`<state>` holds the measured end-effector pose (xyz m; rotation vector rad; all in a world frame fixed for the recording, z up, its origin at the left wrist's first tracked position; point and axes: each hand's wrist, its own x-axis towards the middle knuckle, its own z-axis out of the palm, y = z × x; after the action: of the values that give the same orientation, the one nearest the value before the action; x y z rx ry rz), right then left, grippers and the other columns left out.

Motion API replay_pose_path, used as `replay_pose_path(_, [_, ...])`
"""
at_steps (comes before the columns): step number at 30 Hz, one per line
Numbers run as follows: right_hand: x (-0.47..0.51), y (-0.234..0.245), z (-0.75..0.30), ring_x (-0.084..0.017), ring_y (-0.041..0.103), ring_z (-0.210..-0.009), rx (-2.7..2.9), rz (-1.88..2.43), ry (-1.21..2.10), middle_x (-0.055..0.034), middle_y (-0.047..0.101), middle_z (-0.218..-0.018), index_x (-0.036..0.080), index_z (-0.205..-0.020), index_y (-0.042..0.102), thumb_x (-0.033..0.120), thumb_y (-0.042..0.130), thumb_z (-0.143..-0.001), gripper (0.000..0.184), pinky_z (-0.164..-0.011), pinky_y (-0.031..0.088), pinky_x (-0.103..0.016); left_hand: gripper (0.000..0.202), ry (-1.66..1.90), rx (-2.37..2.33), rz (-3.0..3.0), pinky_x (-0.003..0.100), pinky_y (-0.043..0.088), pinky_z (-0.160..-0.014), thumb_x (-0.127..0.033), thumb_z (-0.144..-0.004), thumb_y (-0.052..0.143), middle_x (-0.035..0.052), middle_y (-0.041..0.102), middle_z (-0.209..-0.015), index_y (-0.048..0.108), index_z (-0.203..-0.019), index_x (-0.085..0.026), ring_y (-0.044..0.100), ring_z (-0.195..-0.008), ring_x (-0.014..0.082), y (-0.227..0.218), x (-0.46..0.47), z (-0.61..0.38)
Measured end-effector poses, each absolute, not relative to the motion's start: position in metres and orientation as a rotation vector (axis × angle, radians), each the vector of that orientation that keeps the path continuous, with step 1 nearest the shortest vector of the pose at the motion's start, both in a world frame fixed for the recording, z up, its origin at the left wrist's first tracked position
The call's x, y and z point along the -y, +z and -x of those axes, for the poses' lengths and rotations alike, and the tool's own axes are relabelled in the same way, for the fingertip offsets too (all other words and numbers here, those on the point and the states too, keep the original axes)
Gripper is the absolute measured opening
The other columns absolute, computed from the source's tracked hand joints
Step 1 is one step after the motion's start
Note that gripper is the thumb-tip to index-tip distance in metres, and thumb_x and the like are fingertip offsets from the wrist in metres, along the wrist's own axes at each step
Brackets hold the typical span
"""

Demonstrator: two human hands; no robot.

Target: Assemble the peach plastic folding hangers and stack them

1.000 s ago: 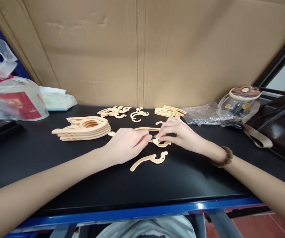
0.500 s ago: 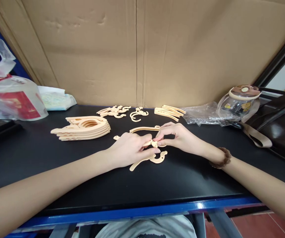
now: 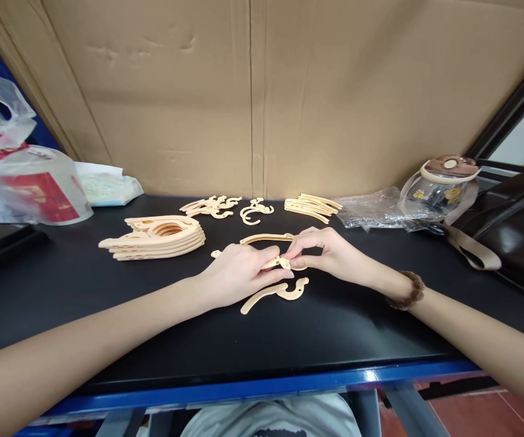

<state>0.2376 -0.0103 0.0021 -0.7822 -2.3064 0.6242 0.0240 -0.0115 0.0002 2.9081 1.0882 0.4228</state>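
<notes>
My left hand (image 3: 237, 274) and my right hand (image 3: 330, 254) meet at the middle of the black table (image 3: 152, 328). Both pinch the same pale wooden hanger piece (image 3: 282, 262), fingers closed around it. A curved arm of that piece (image 3: 266, 238) arcs behind the fingers. Just in front of the hands a loose hook-shaped wooden part (image 3: 274, 294) lies flat on the table.
A stack of wooden hangers (image 3: 159, 237) lies at the left. Small hook parts (image 3: 211, 206), more hooks (image 3: 255, 211) and thin strips (image 3: 311, 206) lie at the back. Plastic bags (image 3: 25, 182), a clear wrapper (image 3: 371, 212), a lidded jar (image 3: 444, 182) and a dark bag (image 3: 517, 224) line the sides. A cardboard wall (image 3: 262, 91) stands behind.
Both hands drew nearer to me with the piece, lifting it off the table, and the left fingers curled tighter. The view shifted slightly.
</notes>
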Motion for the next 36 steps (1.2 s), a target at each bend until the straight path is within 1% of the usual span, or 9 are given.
replay_pose_path(4, [0.011,-0.002,-0.237,-0.013,0.060,-0.073,2.306,0.741,0.658,-0.0009,0.070,-0.078,0.018,-0.085,0.072,0.026,0.063,-0.086,0.012,-0.078,0.046,-0.030,0.040,0.396,-1.060,-2.918,0.021,0.026,-0.046,-0.053,-0.093,0.040,-0.0043,0.054,-0.055,0.053,-0.077,-0.019,0.052,-0.048,0.0131,-0.001,0.013,-0.023])
replay_pose_path(10, [0.013,-0.005,-0.234,-0.014,0.062,-0.075,2.243,0.689,0.706,-0.0018,0.070,-0.080,0.018,-0.084,0.072,0.028,0.064,-0.086,0.013,-0.074,0.048,-0.028,0.039,0.400,-1.062,-2.932,0.021,0.027,-0.045,-0.052,-0.094,0.040,-0.0022,0.060,-0.060,0.053,-0.079,-0.018,0.056,-0.051,0.0142,0.001,0.016,-0.023])
replay_pose_path(15, [0.015,-0.005,-0.233,-0.014,0.063,-0.075,2.219,0.665,0.738,-0.0018,0.071,-0.080,0.019,-0.083,0.073,0.028,0.064,-0.085,0.013,-0.074,0.050,-0.029,0.037,0.398,-1.077,-2.951,0.021,0.025,-0.043,-0.051,-0.093,0.042,-0.0014,0.064,-0.062,0.053,-0.080,-0.018,0.059,-0.052,0.0151,0.001,0.018,-0.023])
replay_pose_path(17, [0.015,-0.005,-0.232,-0.015,0.064,-0.077,2.199,0.679,0.746,-0.0018,0.072,-0.082,0.019,-0.083,0.073,0.030,0.064,-0.085,0.014,-0.073,0.050,-0.028,0.039,0.425,-1.061,-2.975,0.021,0.026,-0.043,-0.051,-0.094,0.039,-0.0009,0.064,-0.062,0.053,-0.080,-0.017,0.059,-0.051,0.0148,-0.001,0.018,-0.023])
replay_pose_path(19, [0.016,-0.005,-0.232,-0.015,0.064,-0.078,2.186,0.694,0.747,-0.0017,0.072,-0.083,0.020,-0.083,0.073,0.031,0.064,-0.085,0.014,-0.073,0.051,-0.028,0.044,0.477,-1.042,-3.005,0.021,0.026,-0.044,-0.051,-0.096,0.031,-0.0006,0.063,-0.061,0.052,-0.078,-0.017,0.057,-0.049,0.0135,-0.004,0.018,-0.023])
replay_pose_path(22, [0.016,-0.005,-0.231,-0.015,0.063,-0.076,2.202,0.697,0.716,-0.0014,0.072,-0.083,0.020,-0.084,0.073,0.029,0.063,-0.086,0.014,-0.071,0.050,-0.028,0.052,0.559,-1.036,-3.028,0.021,0.026,-0.043,-0.053,-0.097,0.021,-0.0001,0.061,-0.058,0.051,-0.075,-0.017,0.053,-0.045,0.0117,-0.007,0.017,-0.024])
replay_pose_path(24, [0.016,-0.004,-0.231,-0.014,0.063,-0.075,2.230,0.695,0.669,-0.0016,0.071,-0.082,0.020,-0.085,0.073,0.028,0.062,-0.086,0.014,-0.071,0.049,-0.028,0.055,0.579,-1.033,-3.025,0.021,0.026,-0.043,-0.055,-0.097,0.019,0.0000,0.060,-0.057,0.050,-0.074,-0.017,0.052,-0.044,0.0113,-0.007,0.017,-0.025])
replay_pose_path(31, [0.020,0.004,-0.232,-0.014,0.062,-0.071,2.359,0.671,0.484,-0.0017,0.070,-0.076,0.019,-0.082,0.071,0.031,0.059,-0.089,0.019,-0.078,0.046,-0.031,0.054,0.520,-1.042,-3.004,0.021,0.029,-0.045,-0.059,-0.094,0.024,0.0002,0.063,-0.061,0.053,-0.076,-0.017,0.057,-0.049,0.0128,-0.004,0.017,-0.026])
replay_pose_path(36, [0.022,0.005,-0.235,-0.014,0.060,-0.071,2.461,0.616,0.388,-0.0021,0.068,-0.072,0.017,-0.081,0.070,0.030,0.056,-0.091,0.021,-0.077,0.044,-0.031,0.048,0.366,-1.025,-3.041,0.022,0.028,-0.045,-0.057,-0.093,0.035,0.0022,0.068,-0.067,0.057,-0.082,-0.016,0.062,-0.056,0.0155,-0.002,0.016,-0.025])
